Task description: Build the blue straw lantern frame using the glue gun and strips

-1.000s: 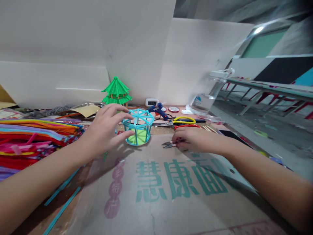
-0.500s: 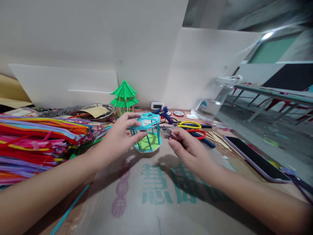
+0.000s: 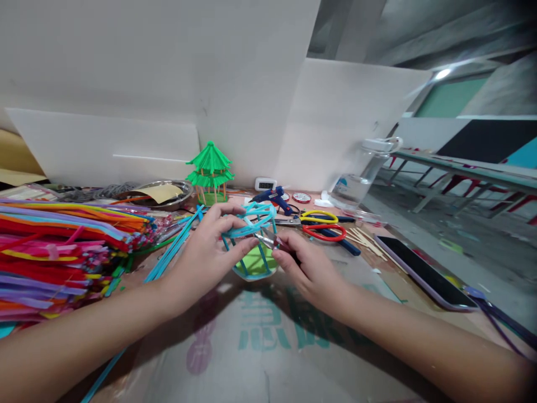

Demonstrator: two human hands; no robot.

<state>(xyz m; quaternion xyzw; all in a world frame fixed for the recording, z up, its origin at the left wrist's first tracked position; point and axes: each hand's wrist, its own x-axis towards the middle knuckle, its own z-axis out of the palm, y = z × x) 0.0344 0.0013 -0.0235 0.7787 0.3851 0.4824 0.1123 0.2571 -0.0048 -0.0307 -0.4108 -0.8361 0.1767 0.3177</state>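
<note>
Standing beside the bench, I see the person's left hand (image 3: 210, 246) pinched on the upper ring of a small turquoise pipe-cleaner cage (image 3: 250, 224) with a lime-green paper floor. The thumb is below the ring and the fingers are curled over it. The right hand (image 3: 308, 268) is closed around small metal snips (image 3: 268, 240), whose thin tip points leftward into the side of the cage, just under the ring, close by the left fingertips.

The cage sits between the two hands, straight ahead of the person, over the far part of a brown printed cardboard sheet (image 3: 268, 347). Its posts run roughly upright and lean a little towards the left hand. (I cannot tell whether its floor rests on the cardboard or hangs just above it.) The left hand is the one in contact with the cage; the right meets it only through the tool. The two hands are close together, with only the width of the cage between them.

To the left lies a heap of multicoloured pipe cleaners (image 3: 62, 246), with loose turquoise lengths (image 3: 174, 252) beside it. Behind the cage stand a green pipe-cleaner pagoda model (image 3: 210, 168), a blue glue gun (image 3: 272, 197), yellow-handled scissors (image 3: 316, 215) and red-handled scissors (image 3: 329, 232). A dark phone (image 3: 423, 271) lies well off to the right.
</note>
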